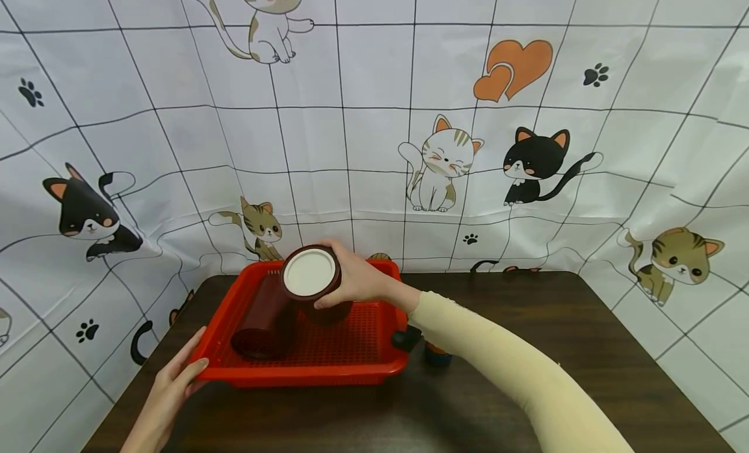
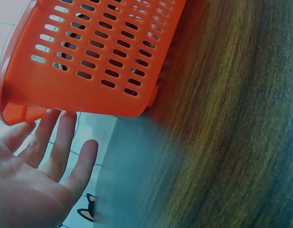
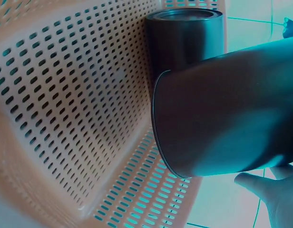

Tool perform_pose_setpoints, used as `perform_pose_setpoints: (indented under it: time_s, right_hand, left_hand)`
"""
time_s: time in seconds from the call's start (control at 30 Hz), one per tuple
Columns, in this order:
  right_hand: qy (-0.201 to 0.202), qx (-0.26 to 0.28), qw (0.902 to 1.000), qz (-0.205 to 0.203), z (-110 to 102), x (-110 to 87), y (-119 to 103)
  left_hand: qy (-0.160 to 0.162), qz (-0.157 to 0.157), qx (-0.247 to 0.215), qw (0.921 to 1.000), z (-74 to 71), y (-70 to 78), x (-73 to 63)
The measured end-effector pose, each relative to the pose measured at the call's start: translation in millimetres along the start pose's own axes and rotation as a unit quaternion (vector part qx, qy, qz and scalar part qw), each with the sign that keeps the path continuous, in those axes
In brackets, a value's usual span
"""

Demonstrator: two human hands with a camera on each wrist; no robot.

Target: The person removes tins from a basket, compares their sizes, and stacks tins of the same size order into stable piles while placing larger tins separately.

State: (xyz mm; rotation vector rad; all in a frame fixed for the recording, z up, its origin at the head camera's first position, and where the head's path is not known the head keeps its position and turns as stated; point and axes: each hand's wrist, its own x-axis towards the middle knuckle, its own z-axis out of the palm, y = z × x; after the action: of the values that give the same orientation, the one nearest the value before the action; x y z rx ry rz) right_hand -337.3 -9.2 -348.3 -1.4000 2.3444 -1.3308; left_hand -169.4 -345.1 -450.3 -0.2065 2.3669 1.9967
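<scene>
A dark brown cylindrical canister with a pale round end is gripped by my right hand, its thumb and fingers round the side. It is tilted over the red plastic basket, pale end toward the head camera. Another dark brown canister lies lengthwise at the basket's left side; in the right wrist view its recessed end shows beyond the held one. At the basket's front left corner my left hand holds the rim, thumb on top. In the left wrist view its fingertips touch the slotted basket.
The basket stands on a dark wooden table. Just right of it, partly behind my right sleeve, are a black object and a small colourful thing. A cat-patterned white curtain hangs behind and at both sides.
</scene>
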Motion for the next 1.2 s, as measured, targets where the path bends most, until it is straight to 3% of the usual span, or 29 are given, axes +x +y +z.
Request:
perform_pose_setpoints:
  time_s: [0.23, 0.47, 0.83, 1.2]
  right_hand:
    - [0.01, 0.01, 0.9997, 0.022, -4.5, -4.5, -4.6]
    - [0.009, 0.024, 0.9995, 0.019, -10.0, -12.1, -10.8]
    - [0.074, 0.019, 0.9954, 0.059, -26.3, -27.6, -25.8]
    - [0.103, 0.045, 0.991, 0.072, -44.6, -55.9, -46.8]
  left_hand:
    - [0.001, 0.003, -0.005, 1.0, 1.1, -0.6, -0.3]
    - [0.001, -0.007, -0.007, 0.9999, 1.2, -1.4, -0.7]
    - [-0.002, 0.004, -0.019, 0.9998, 0.0, -1.5, 0.9]
    - [-0.004, -0.01, -0.017, 0.9998, 0.6, 0.1, 1.1]
